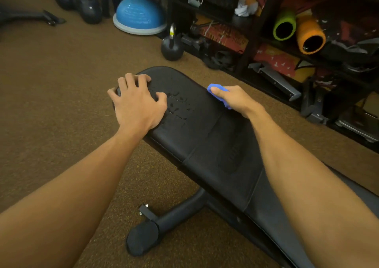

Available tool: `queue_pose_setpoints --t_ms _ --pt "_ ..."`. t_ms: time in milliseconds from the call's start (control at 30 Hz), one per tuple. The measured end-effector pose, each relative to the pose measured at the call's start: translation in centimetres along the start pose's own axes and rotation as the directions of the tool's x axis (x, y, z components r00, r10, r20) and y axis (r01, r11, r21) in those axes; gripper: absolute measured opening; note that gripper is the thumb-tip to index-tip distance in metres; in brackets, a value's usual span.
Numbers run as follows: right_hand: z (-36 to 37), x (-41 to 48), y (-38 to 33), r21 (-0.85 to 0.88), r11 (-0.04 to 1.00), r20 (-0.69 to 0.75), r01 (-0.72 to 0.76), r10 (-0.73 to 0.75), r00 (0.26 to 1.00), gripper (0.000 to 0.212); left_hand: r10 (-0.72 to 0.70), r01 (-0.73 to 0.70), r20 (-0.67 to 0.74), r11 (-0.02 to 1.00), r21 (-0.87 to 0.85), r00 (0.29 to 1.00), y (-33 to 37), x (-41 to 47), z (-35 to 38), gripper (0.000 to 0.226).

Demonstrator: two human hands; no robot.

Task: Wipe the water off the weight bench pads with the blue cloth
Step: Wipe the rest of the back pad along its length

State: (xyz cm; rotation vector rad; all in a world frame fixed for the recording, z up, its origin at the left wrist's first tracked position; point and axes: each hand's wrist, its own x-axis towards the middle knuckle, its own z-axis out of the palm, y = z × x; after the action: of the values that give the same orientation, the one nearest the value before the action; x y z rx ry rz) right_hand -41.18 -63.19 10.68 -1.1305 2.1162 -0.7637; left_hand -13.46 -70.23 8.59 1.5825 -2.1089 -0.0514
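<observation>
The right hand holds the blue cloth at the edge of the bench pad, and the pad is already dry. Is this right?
Not dry: the head view shows water drops on the bench pad, beside the left hand. The right hand does hold the blue cloth at the pad's edge.
</observation>
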Motion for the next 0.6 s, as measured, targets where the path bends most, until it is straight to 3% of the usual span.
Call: queue_pose_setpoints --t_ms 167,333,500,600 --pt "-0.4 1.3 -1.8 0.09 0.991 0.119 -0.095 0.084 0.989 0.022 -0.011 0.011 -0.013 1.0 0.002 1.0 0.2 0.0 0.1 0.053" --pt "1.1 3.2 -2.2 0.151 0.988 0.135 0.003 -0.023 0.991 0.026 -0.012 0.012 -0.01 1.0 -0.006 1.0 0.0 0.1 0.1 0.053" --pt "-0.8 3.9 1.1 0.193 0.972 0.246 -0.135 0.085 0.966 0.032 -0.012 0.012 -0.03 1.0 0.007 0.999 0.1 0.0 0.2 0.051" --pt "0.6 5.1 -1.1 0.208 0.973 0.255 -0.102 0.047 0.966 0.04 -0.013 0.013 -0.043 1.0 0.006 0.999 0.1 0.0 0.3 0.051"
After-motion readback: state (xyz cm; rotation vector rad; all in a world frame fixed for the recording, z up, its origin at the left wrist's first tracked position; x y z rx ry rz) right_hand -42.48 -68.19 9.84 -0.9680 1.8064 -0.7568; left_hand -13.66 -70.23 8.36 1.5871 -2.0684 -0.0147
